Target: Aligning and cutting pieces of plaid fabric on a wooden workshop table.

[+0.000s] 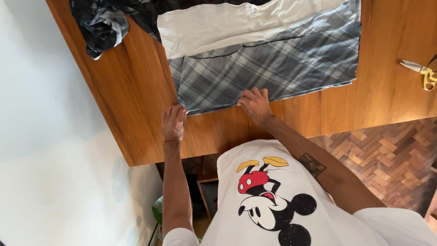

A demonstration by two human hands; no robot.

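I see the left hand (pixel 174 122) resting at the near edge of the wooden desk (pixel 132 86), its fingers (pixel 178 110) drawn together and pinched on the near left corner of the grey plaid cloth (pixel 273 64). The right hand (pixel 256 105) sits further along the same near hem, knuckles up, its fingers (pixel 255 93) curled and pressed close together on the cloth's edge, so the hem runs straight between the two hands. The plaid cloth lies spread flat across the middle of the desk, reaching from my fingertips towards the far edge, where a white cloth (pixel 236 23) overlaps its upper part. A darker plaid garment (pixel 102 25) lies bunched at the far left corner of the desk, apart from both hands. Yellow-handled scissors (pixel 421 70) lie near the right edge of the desk, well apart from the right hand.
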